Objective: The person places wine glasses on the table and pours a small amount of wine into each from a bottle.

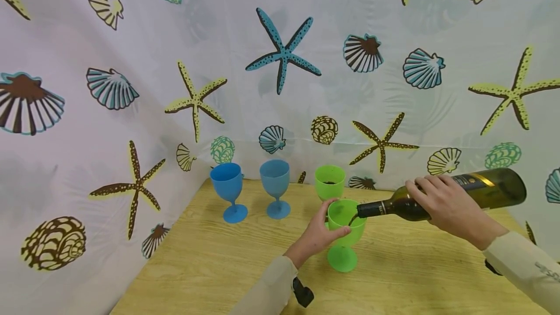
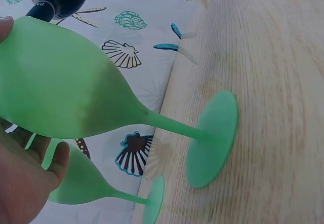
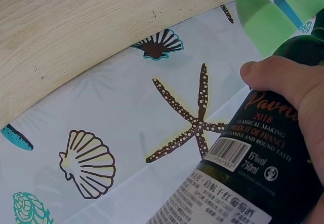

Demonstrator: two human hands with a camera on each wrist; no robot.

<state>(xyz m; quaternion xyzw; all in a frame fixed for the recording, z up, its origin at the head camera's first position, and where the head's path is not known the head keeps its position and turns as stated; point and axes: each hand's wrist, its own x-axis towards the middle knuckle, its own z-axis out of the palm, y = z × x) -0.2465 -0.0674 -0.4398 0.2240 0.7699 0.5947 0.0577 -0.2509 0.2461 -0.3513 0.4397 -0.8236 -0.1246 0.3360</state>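
Note:
My right hand (image 1: 446, 203) grips a dark wine bottle (image 1: 503, 189) around its shoulder. The bottle is tipped to the left, its mouth at the rim of the front green goblet (image 1: 342, 258). A thin dark stream runs from the mouth into that goblet. With thumb and fingers around its bowl, my left hand (image 1: 318, 231) holds the goblet. In the left wrist view, a dark shade shows low in the bowl (image 2: 76, 82), and the foot (image 2: 215, 138) meets the table. Just behind stands a second green goblet (image 1: 330, 177) with dark liquid inside.
Two blue goblets stand at the back left of the wooden table (image 1: 197, 256): a darker one (image 1: 227, 184) and a lighter one (image 1: 275, 181). A white cloth (image 1: 306, 96) printed with shells and starfish hangs behind the table and along its left side.

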